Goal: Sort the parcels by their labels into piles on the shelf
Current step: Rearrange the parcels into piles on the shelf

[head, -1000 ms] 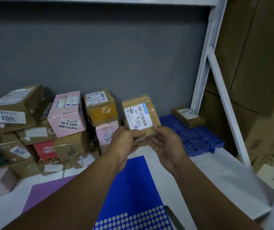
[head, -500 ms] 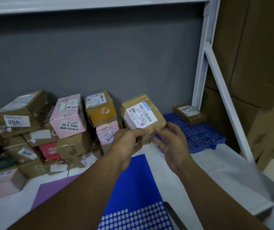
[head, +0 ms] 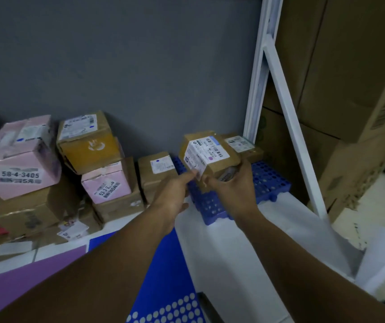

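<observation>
A small brown parcel (head: 212, 153) with a white barcode label and a purple dot hangs over the blue perforated tray (head: 268, 180). My right hand (head: 232, 183) grips its lower right side from beneath. My left hand (head: 175, 194) pinches the label's lower left corner between thumb and forefinger. Behind it on the tray lies another brown parcel (head: 242, 144) with a purple-dotted label. Left of the tray stands a brown parcel (head: 156, 170) with a blue dot.
A heap of parcels fills the shelf's left: a pink box (head: 19, 159) marked 58-4-3405, a yellow-brown box (head: 87, 142), a smaller pink box (head: 106, 183). Purple (head: 23, 273) and blue (head: 163, 276) mats lie in front. A white shelf post (head: 256, 89) and large cartons (head: 349, 89) stand right.
Both hands carried the parcel forward and to the right, from in front of the heap to above the blue tray. The camera swung right with them.
</observation>
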